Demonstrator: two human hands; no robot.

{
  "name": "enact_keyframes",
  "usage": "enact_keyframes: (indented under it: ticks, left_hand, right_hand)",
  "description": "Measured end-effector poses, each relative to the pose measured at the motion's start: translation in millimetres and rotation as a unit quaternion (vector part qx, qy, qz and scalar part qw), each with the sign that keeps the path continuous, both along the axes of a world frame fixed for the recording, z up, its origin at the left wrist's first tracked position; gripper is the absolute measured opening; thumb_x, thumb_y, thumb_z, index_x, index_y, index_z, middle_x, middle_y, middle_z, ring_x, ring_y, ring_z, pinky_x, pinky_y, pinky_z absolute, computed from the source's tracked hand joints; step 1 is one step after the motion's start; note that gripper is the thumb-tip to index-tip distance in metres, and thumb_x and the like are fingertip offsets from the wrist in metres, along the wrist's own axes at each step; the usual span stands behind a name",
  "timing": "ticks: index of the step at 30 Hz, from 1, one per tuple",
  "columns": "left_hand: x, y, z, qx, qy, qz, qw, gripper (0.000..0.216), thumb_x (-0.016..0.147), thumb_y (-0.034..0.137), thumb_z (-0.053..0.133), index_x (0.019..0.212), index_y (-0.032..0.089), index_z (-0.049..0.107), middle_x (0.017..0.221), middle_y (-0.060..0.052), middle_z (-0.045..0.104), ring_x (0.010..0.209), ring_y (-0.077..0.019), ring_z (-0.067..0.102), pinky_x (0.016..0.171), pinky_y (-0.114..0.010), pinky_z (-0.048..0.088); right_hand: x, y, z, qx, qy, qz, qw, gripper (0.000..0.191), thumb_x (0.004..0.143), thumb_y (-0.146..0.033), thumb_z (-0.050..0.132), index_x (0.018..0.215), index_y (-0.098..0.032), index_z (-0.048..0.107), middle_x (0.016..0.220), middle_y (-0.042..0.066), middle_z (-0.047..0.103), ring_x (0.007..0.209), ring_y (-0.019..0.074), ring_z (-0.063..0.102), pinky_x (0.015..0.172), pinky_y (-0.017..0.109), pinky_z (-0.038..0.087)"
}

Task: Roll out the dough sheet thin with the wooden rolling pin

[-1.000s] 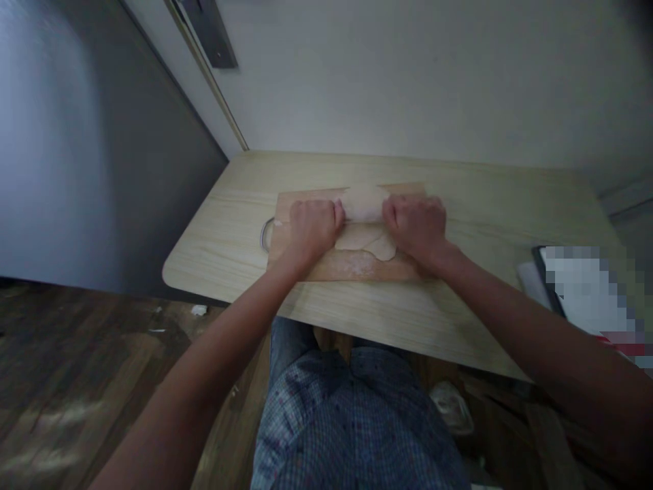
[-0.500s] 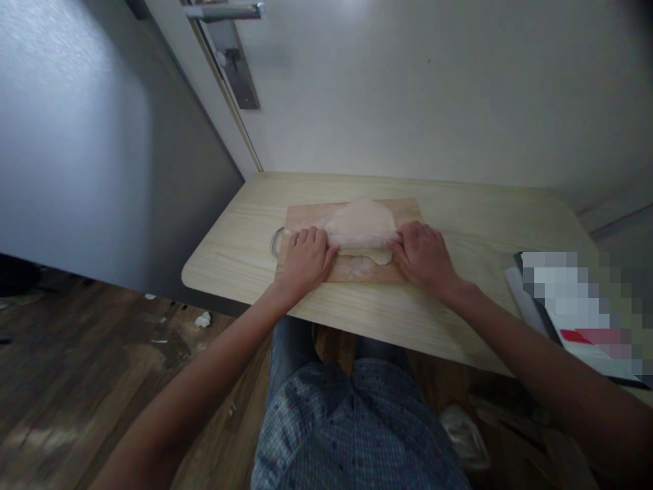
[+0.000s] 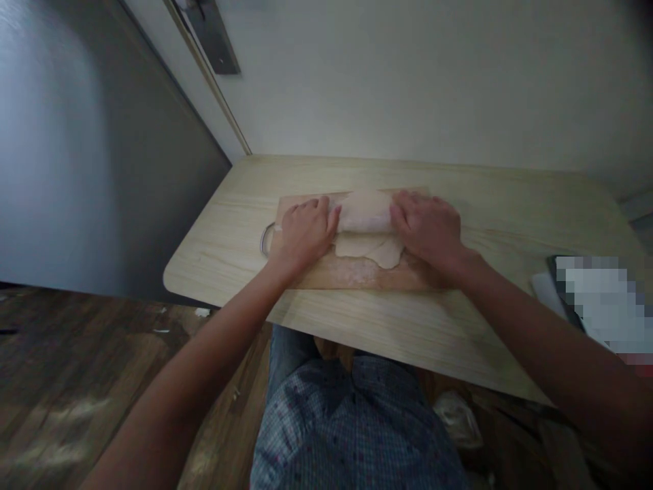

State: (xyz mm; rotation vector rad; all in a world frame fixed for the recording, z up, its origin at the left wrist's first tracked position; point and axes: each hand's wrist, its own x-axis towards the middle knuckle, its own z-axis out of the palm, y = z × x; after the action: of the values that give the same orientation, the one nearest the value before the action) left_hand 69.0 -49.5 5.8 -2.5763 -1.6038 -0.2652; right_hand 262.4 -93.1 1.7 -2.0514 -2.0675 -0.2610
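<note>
Where the pale, flattened sheet of dough (image 3: 368, 239) lies on the rectangular wooden board (image 3: 357, 272), part of it is wrapped around a roller hidden beneath, one roll in all, between two hands. On its left end the left hand (image 3: 303, 231) presses palm down, fingers together and curled over. At the other end the right hand (image 3: 427, 226) does likewise. One board rests on the light wooden table (image 3: 490, 204), a metal ring (image 3: 265, 238) at its left edge
</note>
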Motion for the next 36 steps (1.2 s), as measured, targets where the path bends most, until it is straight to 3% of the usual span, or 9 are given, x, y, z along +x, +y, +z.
enact_keyframes:
  ticks: [8,18,25,36]
  left_hand:
    - [14.1,38.3,3.5,-0.05,-0.012,0.063,0.997,0.056,0.092,0.048,0.013,0.098,0.017,0.06,0.094,-0.011,0.066,0.088,-0.0242,0.06,0.072,-0.033,0.041]
    - [23.4,63.6,2.4,-0.055,-0.054,0.097,0.992,0.043,0.091,0.04,0.024,0.106,0.017,0.056,0.095,-0.012,0.064,0.096,-0.0263,0.056,0.078,-0.037,0.042]
    - [27.5,86.7,-1.6,-0.052,-0.072,0.11,0.99,0.039,0.088,0.032,0.028,0.106,0.015,0.059,0.101,-0.014,0.062,0.1,-0.0272,0.055,0.082,-0.039,0.041]
    - [31.3,105.4,-4.5,-0.051,-0.068,0.122,0.989,0.04,0.086,0.027,0.027,0.106,0.013,0.059,0.106,-0.015,0.06,0.104,-0.0275,0.053,0.085,-0.039,0.04]
  right_hand:
    - [4.8,39.1,8.3,-0.065,0.009,-0.036,0.997,0.042,0.089,-0.036,0.026,0.095,-0.018,0.063,0.093,0.014,0.066,0.078,0.0243,0.057,0.065,0.035,0.034]
    - [11.3,68.7,1.0,-0.039,0.025,-0.062,0.997,0.059,0.089,-0.043,0.019,0.081,-0.012,0.068,0.076,0.018,0.064,0.072,0.0266,0.057,0.061,0.038,0.037]
    - [12.5,86.7,8.4,-0.046,0.029,-0.092,0.994,0.06,0.09,-0.044,0.02,0.094,-0.007,0.067,0.086,0.021,0.064,0.086,0.0295,0.058,0.071,0.041,0.04]
    - [14.6,102.7,7.0,-0.003,0.039,-0.088,0.995,0.058,0.091,-0.045,0.024,0.094,-0.004,0.066,0.092,0.023,0.064,0.091,0.0299,0.059,0.076,0.043,0.042]
